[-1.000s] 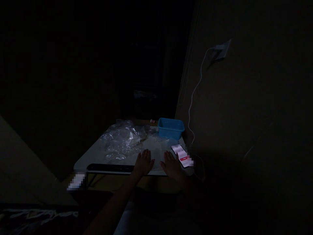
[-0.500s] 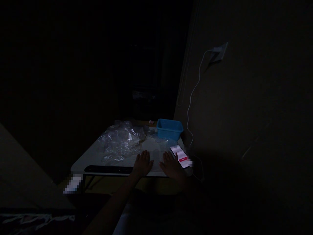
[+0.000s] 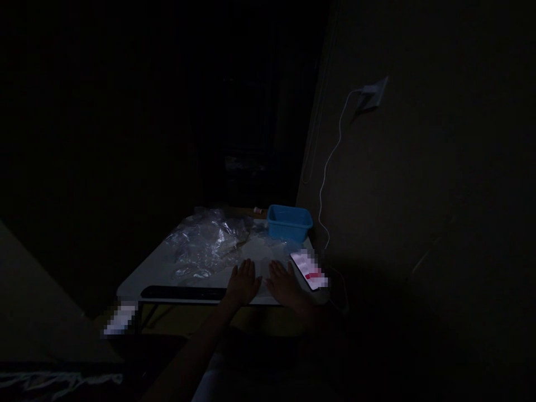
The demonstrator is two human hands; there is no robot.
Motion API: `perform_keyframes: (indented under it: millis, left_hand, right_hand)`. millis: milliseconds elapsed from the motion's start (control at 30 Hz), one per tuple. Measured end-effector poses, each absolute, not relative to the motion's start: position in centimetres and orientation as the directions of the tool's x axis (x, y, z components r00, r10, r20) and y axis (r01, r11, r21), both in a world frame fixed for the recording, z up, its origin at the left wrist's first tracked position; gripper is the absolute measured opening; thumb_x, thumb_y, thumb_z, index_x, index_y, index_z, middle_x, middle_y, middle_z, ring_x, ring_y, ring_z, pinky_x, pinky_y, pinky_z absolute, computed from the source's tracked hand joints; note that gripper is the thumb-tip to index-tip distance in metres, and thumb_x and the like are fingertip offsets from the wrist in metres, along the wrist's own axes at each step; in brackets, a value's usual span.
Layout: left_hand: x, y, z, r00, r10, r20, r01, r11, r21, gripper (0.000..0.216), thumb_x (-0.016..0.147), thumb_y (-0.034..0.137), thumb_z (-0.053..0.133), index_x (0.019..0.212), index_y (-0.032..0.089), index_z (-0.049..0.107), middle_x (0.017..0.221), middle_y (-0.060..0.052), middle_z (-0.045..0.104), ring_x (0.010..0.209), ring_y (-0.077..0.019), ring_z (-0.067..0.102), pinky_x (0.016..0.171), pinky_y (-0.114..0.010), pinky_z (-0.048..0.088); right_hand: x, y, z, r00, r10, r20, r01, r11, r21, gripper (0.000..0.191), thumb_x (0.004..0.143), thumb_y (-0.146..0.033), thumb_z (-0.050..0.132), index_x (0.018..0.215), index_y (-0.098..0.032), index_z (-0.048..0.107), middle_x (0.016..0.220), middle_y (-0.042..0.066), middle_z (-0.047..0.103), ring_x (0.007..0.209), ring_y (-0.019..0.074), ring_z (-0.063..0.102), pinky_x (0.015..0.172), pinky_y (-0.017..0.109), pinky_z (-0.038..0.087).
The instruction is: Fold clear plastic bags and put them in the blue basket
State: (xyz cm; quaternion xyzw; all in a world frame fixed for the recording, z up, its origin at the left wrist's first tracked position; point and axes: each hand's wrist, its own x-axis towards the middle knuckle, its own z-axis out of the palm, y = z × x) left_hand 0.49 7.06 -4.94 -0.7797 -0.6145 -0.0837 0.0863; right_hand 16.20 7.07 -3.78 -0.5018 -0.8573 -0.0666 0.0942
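Observation:
The room is very dark. My left hand [image 3: 243, 281] lies flat, fingers stretched out, on the near part of a small pale table [image 3: 146, 274]. My right hand [image 3: 283, 283] rests flat just beside it, fingers apart, holding nothing. A lit phone [image 3: 309, 270] lies at the table's right edge, close to my right hand. Crumpled clear plastic [image 3: 205, 243] is spread over the table beyond my hands. A blue tub [image 3: 290, 222] stands at the far right corner.
A long dark bar [image 3: 184, 292] lies along the table's near edge, left of my hands. A white cable [image 3: 330, 162] hangs from a wall socket [image 3: 371, 94] on the right wall down toward the phone. Darkness hides the rest.
My right hand has slid a little left, closer to my left hand. The view has shifted slightly; both hands stay flat on the table.

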Motion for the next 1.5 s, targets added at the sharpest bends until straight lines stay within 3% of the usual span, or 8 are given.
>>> perform_keyframes:
  millis: [467, 700, 900, 1067, 1167, 1333, 1500]
  left_hand:
    - [0.5, 7.2, -5.0, 0.209, 0.952, 0.224, 0.978, -0.202, -0.053, 0.059, 0.085, 0.042, 0.02, 0.126, 0.001, 0.032, 0.134, -0.019, 0.029, 0.124, -0.0267, 0.023, 0.098, -0.04, 0.021]
    - [0.5, 7.0, -4.4, 0.206, 0.953, 0.224, 0.978, -0.201, -0.048, 0.054, 0.086, 0.043, 0.018, 0.126, 0.011, 0.037, 0.131, -0.014, 0.036, 0.124, -0.0266, 0.025, 0.097, -0.044, 0.02]
    - [-0.2, 7.1, -2.5, 0.139, 0.953, 0.268, 0.989, -0.121, -0.081, 0.051, 0.085, 0.036, 0.025, 0.121, 0.005, 0.041, 0.13, -0.019, 0.037, 0.121, -0.0291, 0.029, 0.094, -0.044, 0.025]
    - [1.8, 7.9, -1.7, 0.374, 0.886, 0.276, 0.926, -0.371, -0.065, 0.046, 0.076, 0.015, 0.036, 0.121, 0.004, 0.039, 0.125, -0.02, 0.042, 0.117, -0.0252, 0.036, 0.089, -0.038, 0.035]
    - [3.9, 8.3, -2.6, 0.534, 0.808, 0.25, 0.84, -0.539, -0.055, 0.048, 0.074, 0.012, 0.038, 0.121, 0.002, 0.039, 0.125, -0.019, 0.043, 0.118, -0.024, 0.036, 0.096, -0.037, 0.031]
    - [4.9, 8.3, -4.6, 0.473, 0.847, 0.241, 0.873, -0.488, 0.003, 0.045, 0.078, 0.014, 0.035, 0.121, 0.001, 0.039, 0.128, -0.02, 0.039, 0.119, -0.0238, 0.034, 0.097, -0.036, 0.03]
    - [3.1, 8.1, -5.7, 0.441, 0.852, 0.283, 0.888, -0.46, 0.0, 0.049, 0.086, 0.034, 0.026, 0.124, 0.005, 0.037, 0.132, -0.017, 0.034, 0.122, -0.025, 0.029, 0.098, -0.041, 0.026]
  right_hand:
    - [19.5, 7.5, -4.5, -0.384, 0.887, 0.257, 0.921, 0.388, 0.037, 0.059, 0.086, -0.046, 0.014, 0.127, -0.008, 0.035, 0.133, 0.014, 0.031, 0.126, 0.0227, 0.017, 0.1, 0.048, -0.003]
    - [19.4, 7.6, -4.6, -0.395, 0.879, 0.268, 0.916, 0.397, 0.048, 0.06, 0.086, -0.046, 0.015, 0.126, -0.007, 0.036, 0.132, 0.015, 0.033, 0.126, 0.0237, 0.018, 0.1, 0.049, -0.004]
    - [19.5, 7.7, -5.0, -0.394, 0.875, 0.282, 0.916, 0.399, 0.043, 0.061, 0.086, -0.047, 0.015, 0.126, -0.007, 0.036, 0.132, 0.016, 0.032, 0.126, 0.0245, 0.017, 0.1, 0.05, -0.001]
    - [19.4, 7.7, -4.7, -0.391, 0.876, 0.283, 0.917, 0.398, 0.034, 0.06, 0.086, -0.047, 0.015, 0.126, -0.007, 0.036, 0.132, 0.015, 0.033, 0.126, 0.0238, 0.019, 0.1, 0.05, 0.0]
    - [19.4, 7.6, -4.6, -0.395, 0.873, 0.285, 0.915, 0.401, 0.038, 0.06, 0.086, -0.046, 0.013, 0.126, -0.008, 0.037, 0.131, 0.015, 0.033, 0.125, 0.0242, 0.02, 0.1, 0.05, 0.0]
    - [19.3, 7.5, -4.7, -0.39, 0.869, 0.305, 0.916, 0.401, 0.029, 0.061, 0.086, -0.047, 0.012, 0.125, -0.008, 0.038, 0.131, 0.015, 0.034, 0.125, 0.024, 0.02, 0.1, 0.05, -0.001]
    - [19.3, 7.5, -4.9, -0.384, 0.863, 0.328, 0.918, 0.396, 0.032, 0.063, 0.086, -0.049, 0.012, 0.125, -0.007, 0.038, 0.131, 0.015, 0.035, 0.125, 0.0238, 0.02, 0.1, 0.049, 0.0]
